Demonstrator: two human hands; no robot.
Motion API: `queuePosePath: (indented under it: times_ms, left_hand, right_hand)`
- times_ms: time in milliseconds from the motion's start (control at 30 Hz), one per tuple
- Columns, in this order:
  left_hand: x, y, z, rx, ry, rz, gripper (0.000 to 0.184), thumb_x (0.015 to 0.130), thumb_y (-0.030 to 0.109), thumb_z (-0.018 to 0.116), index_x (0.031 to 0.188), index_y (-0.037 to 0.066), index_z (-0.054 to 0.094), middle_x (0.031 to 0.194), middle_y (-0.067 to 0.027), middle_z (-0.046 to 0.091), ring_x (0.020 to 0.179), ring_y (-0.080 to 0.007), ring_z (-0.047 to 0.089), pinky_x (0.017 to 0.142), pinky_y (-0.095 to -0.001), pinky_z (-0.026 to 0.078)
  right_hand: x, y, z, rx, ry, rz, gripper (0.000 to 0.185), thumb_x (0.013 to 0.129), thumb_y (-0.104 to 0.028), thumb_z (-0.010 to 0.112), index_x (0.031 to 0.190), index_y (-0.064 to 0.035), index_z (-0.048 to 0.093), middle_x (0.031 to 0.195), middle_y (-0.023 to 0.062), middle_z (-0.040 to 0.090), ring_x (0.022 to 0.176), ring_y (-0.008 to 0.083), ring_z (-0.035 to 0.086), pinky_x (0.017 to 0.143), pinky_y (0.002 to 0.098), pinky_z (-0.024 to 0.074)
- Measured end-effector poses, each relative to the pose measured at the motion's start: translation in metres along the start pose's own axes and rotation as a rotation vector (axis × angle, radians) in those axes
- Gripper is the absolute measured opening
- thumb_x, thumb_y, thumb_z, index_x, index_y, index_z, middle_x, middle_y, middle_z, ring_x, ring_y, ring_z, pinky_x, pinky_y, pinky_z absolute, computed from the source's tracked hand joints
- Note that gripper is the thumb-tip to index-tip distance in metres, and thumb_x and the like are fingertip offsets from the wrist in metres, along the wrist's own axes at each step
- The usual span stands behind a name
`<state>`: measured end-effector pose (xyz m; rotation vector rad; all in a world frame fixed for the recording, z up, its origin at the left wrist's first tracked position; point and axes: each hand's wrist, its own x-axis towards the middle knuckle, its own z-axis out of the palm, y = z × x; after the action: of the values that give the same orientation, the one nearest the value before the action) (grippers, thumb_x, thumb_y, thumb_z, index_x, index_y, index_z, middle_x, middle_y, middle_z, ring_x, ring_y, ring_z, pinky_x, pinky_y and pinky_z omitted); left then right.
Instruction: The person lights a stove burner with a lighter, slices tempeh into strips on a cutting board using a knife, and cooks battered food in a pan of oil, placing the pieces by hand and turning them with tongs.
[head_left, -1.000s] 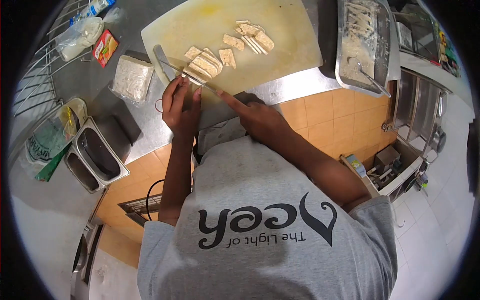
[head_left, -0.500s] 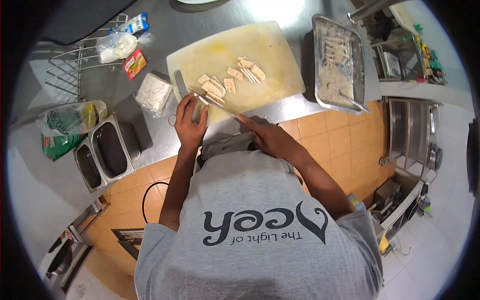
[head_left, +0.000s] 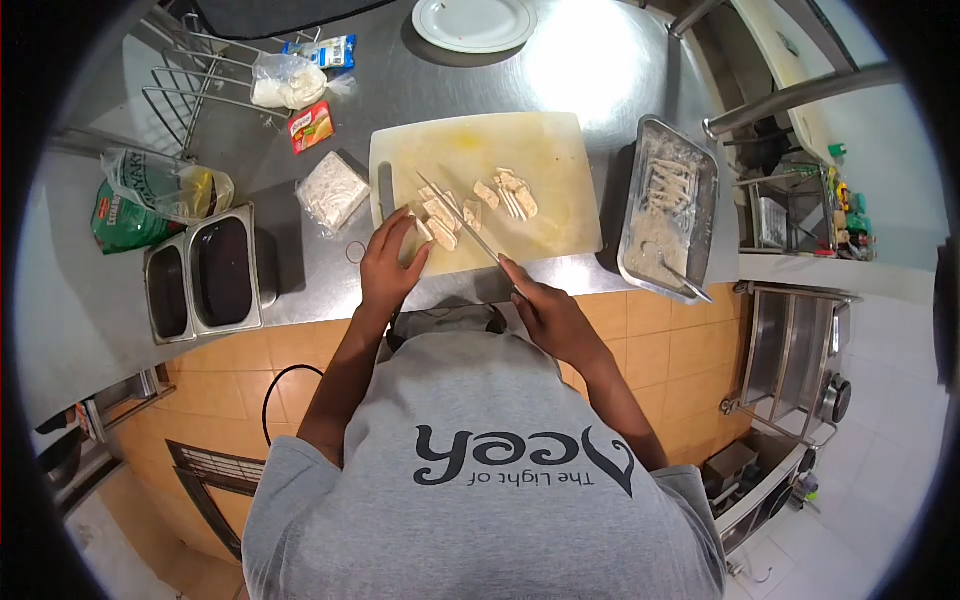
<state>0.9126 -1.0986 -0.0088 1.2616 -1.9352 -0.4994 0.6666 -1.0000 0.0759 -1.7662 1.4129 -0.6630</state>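
Observation:
A pale cutting board (head_left: 540, 150) lies on the steel counter with several thin tempeh-like slices in two groups. My right hand (head_left: 548, 315) grips a long knife (head_left: 482, 243), its blade angled up and left across the left group of slices (head_left: 440, 222). At the board's lower left edge, my left hand (head_left: 391, 268) has its thumb and fingers apart, fingertips beside the end of that group; whether they touch a small piece there is unclear. The second group of slices (head_left: 515, 194) sits farther right. A wrapped pale block (head_left: 333, 192) rests left of the board.
On the right stands a glass tray (head_left: 708, 225) of pale batter with a spoon. A white plate (head_left: 475, 24) is at the back. Left are a wire rack (head_left: 186, 105), a red packet (head_left: 311, 127), plastic bags and steel containers (head_left: 262, 292).
The view has shifted, showing more of the counter's back and the plate. The knife has moved right, away from my left fingertips, and my left fingers have spread.

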Motion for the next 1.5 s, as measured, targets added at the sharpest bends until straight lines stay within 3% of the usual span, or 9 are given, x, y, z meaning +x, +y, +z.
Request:
queuePosePath:
  times_ms: [133,467,667,767,967,1267,1367,1467,1500]
  left_hand:
    - [0.003,0.001,0.003,-0.003,0.016,0.022,0.045,0.076,0.007,0.075,0.118,0.003,0.058,0.125,-0.0168,0.06,0.113,-0.0335,0.058,0.093,-0.0384,0.049]
    - [-0.007,-0.001,-0.007,-0.132,0.108,-0.17,0.056,0.074,0.005,0.074,0.125,0.001,0.051,0.126,-0.018,0.056,0.112,-0.0333,0.057,0.093,-0.0406,0.049]
    - [-0.008,-0.002,-0.006,-0.235,-0.025,-0.115,0.054,0.077,0.002,0.072,0.126,0.0,0.049,0.124,-0.0178,0.057,0.119,-0.0274,0.055,0.1,-0.0396,0.047]
    - [-0.009,-0.001,-0.001,-0.251,-0.047,-0.112,0.054,0.076,0.001,0.072,0.125,0.0,0.049,0.125,-0.0179,0.056,0.119,-0.0278,0.055,0.101,-0.0393,0.046]
    - [-0.012,-0.004,-0.002,-0.145,-0.059,0.002,0.051,0.075,0.004,0.074,0.121,0.001,0.053,0.125,-0.0181,0.057,0.117,-0.0314,0.056,0.1,-0.0395,0.045]
    - [-0.012,-0.006,0.003,-0.04,-0.026,0.069,0.047,0.073,0.008,0.076,0.117,0.004,0.058,0.123,-0.0176,0.058,0.118,-0.0351,0.054,0.1,-0.0423,0.043]
    - [-0.012,-0.005,0.002,0.022,-0.037,0.098,0.047,0.074,0.008,0.075,0.117,0.004,0.058,0.124,-0.0168,0.058,0.12,-0.035,0.053,0.101,-0.043,0.042]
    - [-0.011,-0.005,0.002,0.023,-0.044,0.098,0.046,0.073,0.008,0.075,0.116,0.004,0.059,0.124,-0.0165,0.058,0.12,-0.0348,0.052,0.101,-0.0431,0.042]
    - [-0.01,-0.004,0.002,0.033,-0.045,0.102,0.045,0.073,0.008,0.074,0.116,0.004,0.059,0.124,-0.0164,0.058,0.119,-0.0348,0.052,0.101,-0.0431,0.042]
  right_hand:
    - [-0.013,0.006,-0.004,-0.041,-0.049,0.005,0.062,0.092,-0.006,0.052,0.148,-0.0215,0.032,0.095,0.0238,0.064,0.078,0.041,0.061,0.073,0.0442,0.0487]
    - [-0.037,0.004,-0.032,-0.121,-0.3,0.169,0.064,0.091,-0.007,0.054,0.148,-0.026,0.032,0.085,0.0221,0.064,0.071,0.0384,0.062,0.065,0.0457,0.0473]
    - [-0.023,0.003,-0.013,-0.179,-0.145,0.216,0.063,0.089,-0.006,0.053,0.146,-0.025,0.035,0.086,0.0229,0.064,0.075,0.0412,0.063,0.067,0.0482,0.0489]
    - [-0.022,0.014,-0.004,-0.074,0.027,0.064,0.063,0.09,-0.006,0.052,0.147,-0.0247,0.033,0.087,0.0224,0.065,0.078,0.0423,0.063,0.07,0.0491,0.0488]
    - [-0.025,-0.004,-0.008,0.021,-0.055,0.174,0.06,0.091,-0.006,0.051,0.147,-0.02,0.034,0.088,0.0225,0.064,0.079,0.0424,0.063,0.071,0.0487,0.0479]
    - [-0.023,-0.011,0.005,0.071,-0.022,0.108,0.059,0.089,-0.006,0.053,0.145,-0.0168,0.037,0.09,0.0223,0.064,0.078,0.0424,0.062,0.072,0.0473,0.0474]
    - [-0.019,-0.019,0.0,0.071,-0.112,0.202,0.057,0.094,-0.006,0.05,0.147,-0.0177,0.034,0.118,0.0224,0.061,0.095,0.0411,0.062,0.082,0.0405,0.0485]
    - [-0.017,-0.013,0.007,0.097,-0.047,0.094,0.056,0.096,-0.008,0.048,0.148,-0.0189,0.033,0.103,0.0216,0.065,0.083,0.0308,0.065,0.075,0.0359,0.0494]
    - [-0.014,-0.014,0.005,0.17,-0.088,0.175,0.055,0.097,-0.01,0.047,0.148,-0.0202,0.033,0.094,0.0199,0.063,0.077,0.0292,0.063,0.072,0.036,0.0489]
